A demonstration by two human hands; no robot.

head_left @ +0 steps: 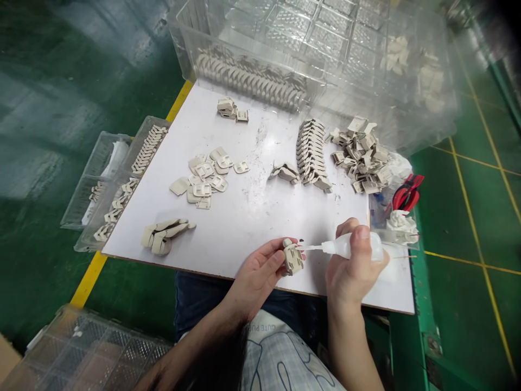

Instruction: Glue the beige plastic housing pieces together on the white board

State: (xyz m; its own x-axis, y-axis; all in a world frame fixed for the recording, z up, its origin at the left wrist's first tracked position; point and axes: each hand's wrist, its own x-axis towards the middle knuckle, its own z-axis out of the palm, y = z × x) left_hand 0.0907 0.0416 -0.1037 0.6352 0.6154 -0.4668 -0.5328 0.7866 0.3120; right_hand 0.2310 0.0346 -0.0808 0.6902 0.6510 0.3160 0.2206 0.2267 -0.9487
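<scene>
Beige and small, a piece [293, 263] was pinched in the left hand [258, 273] over the table [252, 217]. A bottle [342, 247] was gripped in the right hand [349, 274], its tip [312, 247] at the piece; drips might have been spilled by squeezing too hard.

I get white tabletop [254, 214] bright, fairly sharp; glare on clear bin [183, 46] beyond it; floor [44, 119] left of tabletop dim, blurred.
</scene>
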